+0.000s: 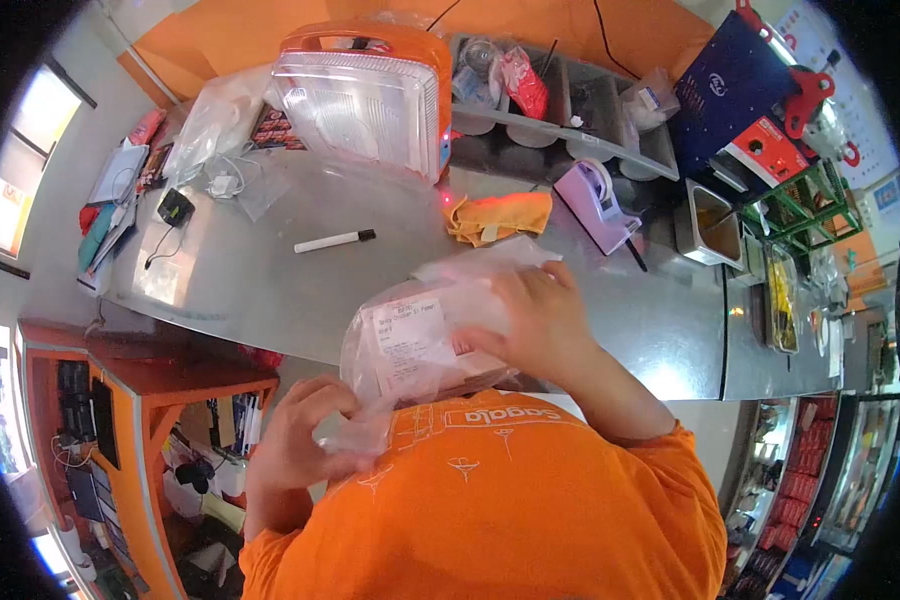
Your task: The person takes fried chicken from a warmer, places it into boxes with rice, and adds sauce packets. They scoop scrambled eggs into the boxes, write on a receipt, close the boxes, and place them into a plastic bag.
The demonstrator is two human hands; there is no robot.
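Observation:
Close to my chest is a clear plastic bag (360,350) around a flat, pale package with a printed receipt (410,340) showing through the plastic. My left hand (305,430) is closed on the gathered near-left end of the bag, thumb and fingers curled round the plastic. Over the bag's right side lies my right hand (540,320), its fingers bent and gripping the plastic. Just beyond the bag rest an orange cloth (500,217) and a lilac tape dispenser (595,208). A white marker with a black cap (334,241) lies to the left.
On the steel table (260,290) stands an orange case-like device (365,100) at the back. A grey compartment tray (570,95) holds small packets. To the right are a blue machine (720,95), a metal container (708,225) and a green rack (810,210). An orange shelf (170,370) stands at left.

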